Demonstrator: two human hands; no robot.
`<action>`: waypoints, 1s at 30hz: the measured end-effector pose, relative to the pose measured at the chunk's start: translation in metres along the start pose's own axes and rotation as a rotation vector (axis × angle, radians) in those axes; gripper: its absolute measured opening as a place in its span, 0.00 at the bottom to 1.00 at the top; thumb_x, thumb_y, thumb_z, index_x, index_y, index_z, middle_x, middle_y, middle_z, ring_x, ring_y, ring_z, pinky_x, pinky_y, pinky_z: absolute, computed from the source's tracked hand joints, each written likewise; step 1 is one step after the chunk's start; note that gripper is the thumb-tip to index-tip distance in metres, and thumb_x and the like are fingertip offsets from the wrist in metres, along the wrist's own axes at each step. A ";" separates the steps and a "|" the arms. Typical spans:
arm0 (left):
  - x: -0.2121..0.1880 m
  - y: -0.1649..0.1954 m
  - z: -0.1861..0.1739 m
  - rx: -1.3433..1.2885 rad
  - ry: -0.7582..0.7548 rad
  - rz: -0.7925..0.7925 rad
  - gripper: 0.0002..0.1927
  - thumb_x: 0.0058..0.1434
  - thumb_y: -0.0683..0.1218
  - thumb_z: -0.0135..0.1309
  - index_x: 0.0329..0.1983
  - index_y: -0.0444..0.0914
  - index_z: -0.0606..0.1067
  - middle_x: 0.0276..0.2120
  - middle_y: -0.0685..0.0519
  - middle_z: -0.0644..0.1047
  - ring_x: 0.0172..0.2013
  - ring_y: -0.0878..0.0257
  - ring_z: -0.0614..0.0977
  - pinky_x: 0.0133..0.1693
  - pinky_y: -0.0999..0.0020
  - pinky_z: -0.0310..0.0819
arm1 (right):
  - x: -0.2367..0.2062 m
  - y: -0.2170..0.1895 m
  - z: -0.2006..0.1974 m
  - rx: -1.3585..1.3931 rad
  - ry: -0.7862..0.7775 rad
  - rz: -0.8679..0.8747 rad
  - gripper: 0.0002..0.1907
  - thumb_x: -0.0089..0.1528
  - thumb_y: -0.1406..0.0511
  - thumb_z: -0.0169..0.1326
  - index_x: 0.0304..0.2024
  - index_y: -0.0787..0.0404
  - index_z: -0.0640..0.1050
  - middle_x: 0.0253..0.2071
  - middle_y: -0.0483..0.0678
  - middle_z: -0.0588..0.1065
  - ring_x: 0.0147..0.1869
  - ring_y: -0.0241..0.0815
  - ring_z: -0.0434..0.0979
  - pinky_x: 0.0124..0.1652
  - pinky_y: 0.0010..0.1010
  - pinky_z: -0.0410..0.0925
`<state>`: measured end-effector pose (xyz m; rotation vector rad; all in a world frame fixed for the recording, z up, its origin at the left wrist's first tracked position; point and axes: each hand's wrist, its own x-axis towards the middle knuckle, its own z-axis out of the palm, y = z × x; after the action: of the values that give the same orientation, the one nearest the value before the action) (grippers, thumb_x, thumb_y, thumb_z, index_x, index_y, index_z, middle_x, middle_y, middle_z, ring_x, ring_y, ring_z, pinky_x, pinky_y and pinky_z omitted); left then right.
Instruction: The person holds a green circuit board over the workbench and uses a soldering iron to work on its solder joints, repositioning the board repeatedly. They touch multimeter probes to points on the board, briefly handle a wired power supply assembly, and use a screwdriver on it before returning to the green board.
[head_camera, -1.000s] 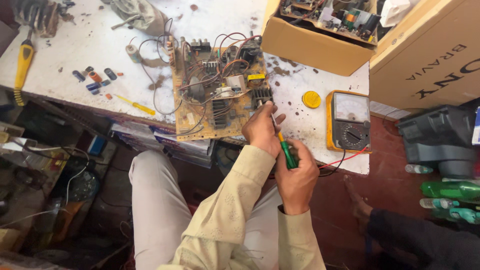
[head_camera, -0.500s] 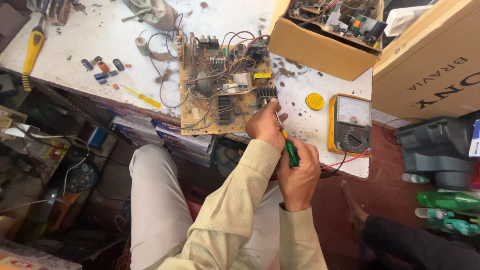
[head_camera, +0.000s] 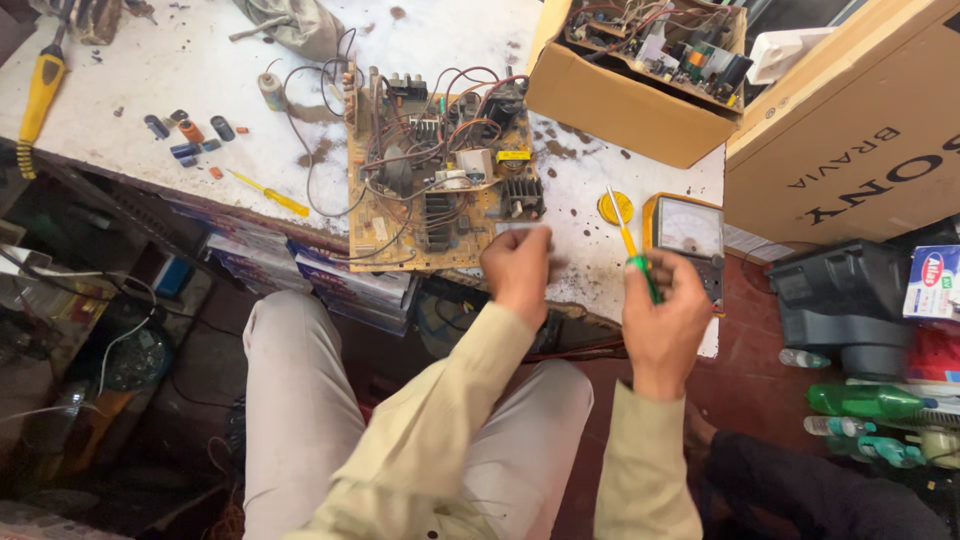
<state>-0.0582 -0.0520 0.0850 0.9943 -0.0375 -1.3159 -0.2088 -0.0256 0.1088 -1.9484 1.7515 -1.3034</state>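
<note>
Two bare hands hover at the near edge of a stained white workbench (head_camera: 180, 110), beside a tan printed circuit board (head_camera: 440, 185) crowded with wires and black heat sinks.

The right hand (head_camera: 665, 325) is clamped around a green-handled screwdriver with a yellow shaft (head_camera: 632, 250), its tip up and tilted towards the bench, just beside a yellow analogue multimeter (head_camera: 688, 235). The left hand (head_camera: 518, 272) hangs at the board's near right corner, fingers curled together; motion blur hides whether it pinches anything. An open cardboard box of electronic parts (head_camera: 630, 100) sits behind.
</note>
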 end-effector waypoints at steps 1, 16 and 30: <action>-0.005 0.004 -0.010 0.159 -0.070 0.084 0.08 0.59 0.43 0.59 0.34 0.31 0.76 0.26 0.51 0.78 0.22 0.60 0.80 0.23 0.68 0.70 | 0.012 0.001 0.006 -0.042 -0.002 -0.050 0.13 0.63 0.68 0.61 0.49 0.68 0.80 0.39 0.55 0.81 0.42 0.44 0.82 0.44 0.32 0.73; 0.020 0.235 -0.219 1.154 0.249 1.299 0.04 0.64 0.39 0.57 0.41 0.35 0.75 0.40 0.44 0.76 0.42 0.45 0.79 0.43 0.55 0.73 | 0.156 -0.020 0.121 -0.389 -0.344 -0.537 0.11 0.63 0.63 0.59 0.45 0.63 0.81 0.43 0.61 0.79 0.52 0.62 0.78 0.52 0.49 0.71; 0.142 0.387 -0.255 1.557 0.561 0.990 0.03 0.54 0.40 0.61 0.30 0.39 0.83 0.36 0.42 0.79 0.41 0.44 0.80 0.43 0.51 0.74 | 0.132 -0.026 0.116 -0.426 -0.204 -0.486 0.10 0.70 0.65 0.59 0.51 0.65 0.80 0.51 0.58 0.79 0.54 0.55 0.79 0.57 0.38 0.72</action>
<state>0.4261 -0.0489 0.0995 2.1701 -1.0973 0.1794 -0.1208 -0.1795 0.1190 -2.7650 1.6109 -0.8392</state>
